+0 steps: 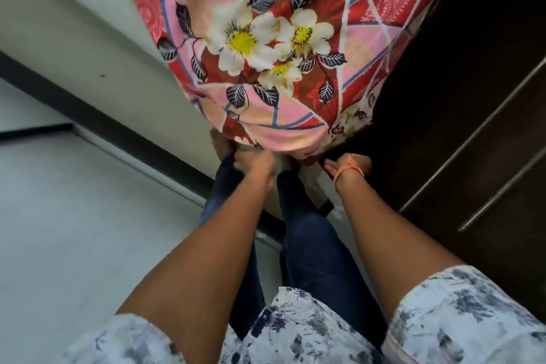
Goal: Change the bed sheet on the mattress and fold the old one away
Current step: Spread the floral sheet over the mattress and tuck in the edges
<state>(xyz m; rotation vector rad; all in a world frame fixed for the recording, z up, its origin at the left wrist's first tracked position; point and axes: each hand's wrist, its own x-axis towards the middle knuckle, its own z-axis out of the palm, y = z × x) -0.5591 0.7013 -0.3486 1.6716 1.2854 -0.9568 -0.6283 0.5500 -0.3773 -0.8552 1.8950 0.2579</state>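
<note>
The pink-and-red floral bed sheet covers the mattress corner ahead. The left hand grips its lower edge, fingers closed; the right hand reaches beneath — its fingers hidden, state unclear. No readable writing.

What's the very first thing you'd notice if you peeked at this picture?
The bright pink and red sheet fills the top middle, with big white flowers with yellow centres printed on it. Just under its lower edge, the left hand looks closed on the cloth, while the right hand, with an orange wrist thread, reaches in beside it. Dark wardrobe doors stand on the right.
</note>
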